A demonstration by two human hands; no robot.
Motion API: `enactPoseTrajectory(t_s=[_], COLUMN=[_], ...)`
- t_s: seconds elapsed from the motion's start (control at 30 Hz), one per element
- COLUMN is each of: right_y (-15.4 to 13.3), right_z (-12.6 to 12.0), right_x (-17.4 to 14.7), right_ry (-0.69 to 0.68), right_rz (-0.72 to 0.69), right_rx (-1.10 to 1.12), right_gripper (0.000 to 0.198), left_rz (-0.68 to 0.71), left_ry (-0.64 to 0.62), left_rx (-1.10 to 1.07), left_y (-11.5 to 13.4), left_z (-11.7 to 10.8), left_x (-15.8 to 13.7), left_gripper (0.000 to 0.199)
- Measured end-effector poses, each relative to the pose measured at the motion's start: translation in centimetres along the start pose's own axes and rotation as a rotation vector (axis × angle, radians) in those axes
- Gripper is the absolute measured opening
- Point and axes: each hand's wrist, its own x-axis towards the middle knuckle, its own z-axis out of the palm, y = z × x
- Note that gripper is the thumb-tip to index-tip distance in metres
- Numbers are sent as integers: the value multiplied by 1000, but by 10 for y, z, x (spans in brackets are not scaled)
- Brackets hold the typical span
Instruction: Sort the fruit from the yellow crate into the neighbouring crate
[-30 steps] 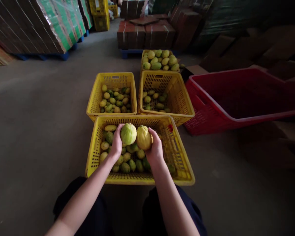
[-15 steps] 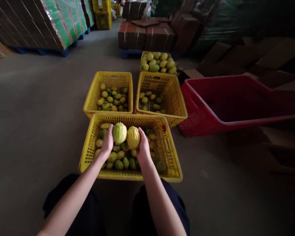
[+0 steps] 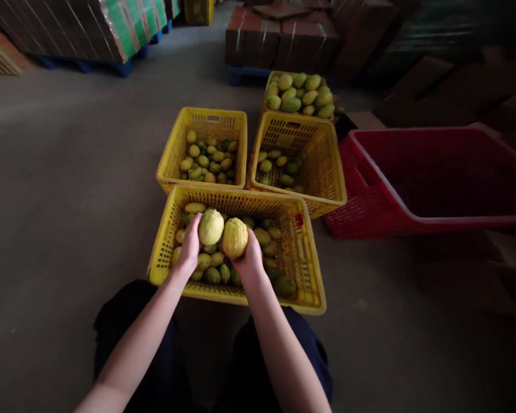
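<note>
My left hand (image 3: 190, 246) is closed round the left side of a large pale yellow-green lemon (image 3: 211, 227). In my right hand (image 3: 250, 252) sits a second, yellower lemon (image 3: 235, 238) with a bumpy, ridged skin. The two fruits are held close side by side above the near yellow crate (image 3: 313, 287). Beneath them, this crate holds many smaller green and yellow lemons (image 3: 212, 276), partly hidden by my hands and wrists.
Behind stand a left yellow crate (image 3: 167, 155) and a right yellow crate (image 3: 333, 172), both part-filled with lemons. A heaped crate (image 3: 298, 116) is farther back. A red basket (image 3: 348, 201) lies to the right. Strapped cartons (image 3: 253, 43) sit on a blue pallet (image 3: 241, 74).
The view has tilted down and shifted left, so the crates appear higher and farther right. The right lemon has turned in my hand, and both fruits stay held.
</note>
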Motion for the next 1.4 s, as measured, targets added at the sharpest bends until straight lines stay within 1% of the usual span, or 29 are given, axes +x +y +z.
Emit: enactPoseTrajectory(t_s=[0.1, 0.13, 0.2, 0.27, 0.33, 0.47, 0.57, 0.67, 0.73, 0.83, 0.93, 1.03, 1.13, 1.23, 1.3, 1.4], right_y=[3, 4, 5, 5, 4, 2, 3, 2, 1, -1, -2, -1, 1, 4, 6, 9], right_z=[1, 1, 2, 4, 5, 6, 8, 10, 12, 13, 12, 13, 16, 18, 17, 13], right_x=[2, 2, 2, 0, -2, -2, 1, 1, -1, -3, -3, -3, -4, -8, -12, -18], right_ry=[31, 36, 44, 52, 26, -45, -10, 50, 57, -9, -85, -96, -39, 0, -41, -147], right_rz=[-15, -32, -63, -70, -72, -92, -99, -104, -90, -73, -100, -134, -223, -390, -510, -659], right_rx=[17, 13, 2, 1, -5, -51, -66, -72, -84, -133, -164, -163, -110, -76, -122, -214], right_gripper=[16, 15, 13, 14, 17, 21, 24, 27, 28, 24, 24, 24, 21, 20, 22, 28], left_rz=[-65, -93, -98, -75, -81, -180, -229, -228, -224, -234, -213, -174, -151, -74, 17, 145], left_ry=[121, 137, 149, 144, 118, 67, 69, 91, 93, 96, 106, 84, 38, -49, -113, -187], left_rx=[-15, -18, -17, -12, -17, -70, -118, -151, -174, -213, -246, -239, -238, -204, -140, -49], left_y=[5, 6, 5, 5, 4, 7, 9, 8, 8, 10, 12, 13, 14, 16, 16, 15], left_z=[8, 9, 10, 8, 6, 6, 5, 3, 1, -1, 0, 2, 5, 7, 7, 5], left_x=[-9, -10, -11, -10, -11, -12, -11, -8, -8, -8, -7, -5, -8, -14, -19, -24], left_gripper=[23, 24, 26, 25, 23, 21, 22, 18, 15, 16, 14, 15, 17, 19, 20, 23])
